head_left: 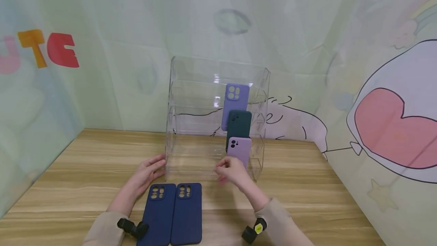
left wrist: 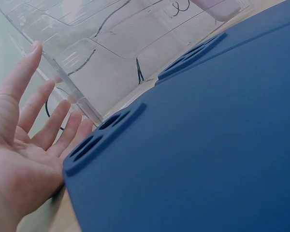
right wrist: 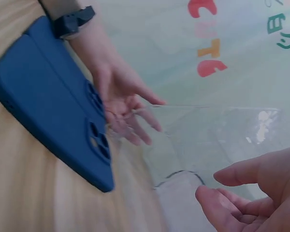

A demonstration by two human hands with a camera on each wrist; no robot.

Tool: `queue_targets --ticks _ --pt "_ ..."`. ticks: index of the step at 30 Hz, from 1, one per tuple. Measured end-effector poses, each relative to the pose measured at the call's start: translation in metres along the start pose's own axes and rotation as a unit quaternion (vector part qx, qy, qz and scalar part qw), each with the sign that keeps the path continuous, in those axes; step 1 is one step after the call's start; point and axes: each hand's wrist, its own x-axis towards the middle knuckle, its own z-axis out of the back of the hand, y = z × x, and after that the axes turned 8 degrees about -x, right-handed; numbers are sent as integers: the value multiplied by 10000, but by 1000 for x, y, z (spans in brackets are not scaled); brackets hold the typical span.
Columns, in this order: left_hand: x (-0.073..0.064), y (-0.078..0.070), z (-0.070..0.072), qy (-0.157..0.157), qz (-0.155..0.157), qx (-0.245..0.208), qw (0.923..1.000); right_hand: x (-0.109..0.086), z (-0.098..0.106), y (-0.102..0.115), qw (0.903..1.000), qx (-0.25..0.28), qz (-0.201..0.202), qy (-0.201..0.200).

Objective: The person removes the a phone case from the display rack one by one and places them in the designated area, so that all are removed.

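Note:
A clear acrylic tiered display rack stands upright on the table. My left hand is at its left side, fingers stretched out along the panel, as the left wrist view also shows. Just in front of the bottom tier is my right hand, fingers loosely bent. A gap shows between its thumb and forefinger in the right wrist view, with nothing held. Behind that hand, a lilac phone case leans in the lowest tier, its lower part covered. Above it stand a dark green phone case and a purple phone case.
Two navy phone cases lie side by side on the wooden table, in front of the rack and between my forearms. A printed curtain hangs behind and along both sides of the table.

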Motion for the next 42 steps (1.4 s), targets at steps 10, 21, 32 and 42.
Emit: queue_targets --ticks 10,21,32,42 --pt "0 1 0 0 15 31 10000 5 37 13 9980 -71 352 -525" --pt "0 1 0 -18 -17 31 10000 9 69 19 9905 -257 840 -1056" --pt "0 1 1 38 -36 65 10000 14 88 14 9745 -810 908 -1886" --pt "0 1 1 42 -20 62 10000 17 88 5 9745 -755 822 -1947"
